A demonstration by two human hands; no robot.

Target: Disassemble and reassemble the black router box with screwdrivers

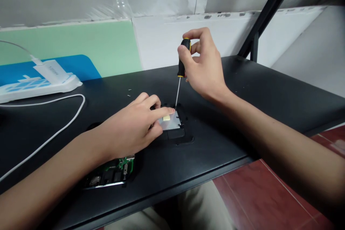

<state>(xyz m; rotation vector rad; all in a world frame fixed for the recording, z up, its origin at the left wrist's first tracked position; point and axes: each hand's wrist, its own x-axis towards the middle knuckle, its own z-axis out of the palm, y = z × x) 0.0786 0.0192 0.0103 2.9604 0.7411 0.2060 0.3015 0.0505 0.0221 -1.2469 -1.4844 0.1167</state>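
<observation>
Black-handled screwdriver (182, 63) gripped upright in my right hand (205, 70), tip at metal plate (170, 121) corner screw; left hand (132, 127) fingers flat, pinning plate; judged mid-unscrewing, next needs steady vertical pressure.

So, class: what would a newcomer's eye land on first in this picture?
Mid-frame, the right hand holds a black-and-yellow screwdriver upright, its tip at the corner of a small metal plate on the black table. The left hand presses on that plate. A green circuit board lies near the table's front edge.
</observation>
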